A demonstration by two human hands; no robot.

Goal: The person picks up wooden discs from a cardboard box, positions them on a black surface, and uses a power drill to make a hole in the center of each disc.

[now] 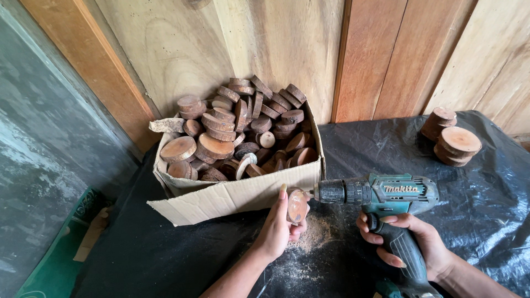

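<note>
Rough wooden planks [265,49], pale and reddish-brown, stood upright as the back wall behind the cardboard box. Black plastic sheeting [486,204], crinkled and glossy, covered the worktop on which the box rested. To the left of the box ran a grey, mottled wall surface [44,143], with a patch of green floor [49,265] below it.

The cardboard box [237,196] was open-topped, its front flap folded outward and its walls bent, and it was heaped with round slices of wood [221,129], bark-edged discs of differing widths lying flat and on edge. Well to the right of the box, a small stack of similar wood discs [452,138] sat on the sheeting near the planks.

Just right of the box's front corner, a teal and black cordless drill [386,196] lay level, its dark chuck pointing toward the box. The right hand [408,243] was wrapped around the drill's grip, fingers curled closed, wrist low and the forearm coming up from the lower right.

In front of the box, the left hand [279,226] pinched a small wood disc [296,206] upright on its edge, thumb raised along its near side, the drill's tip meeting the disc's flat face. Pale sawdust [314,234] lay scattered on the sheeting beneath.
</note>
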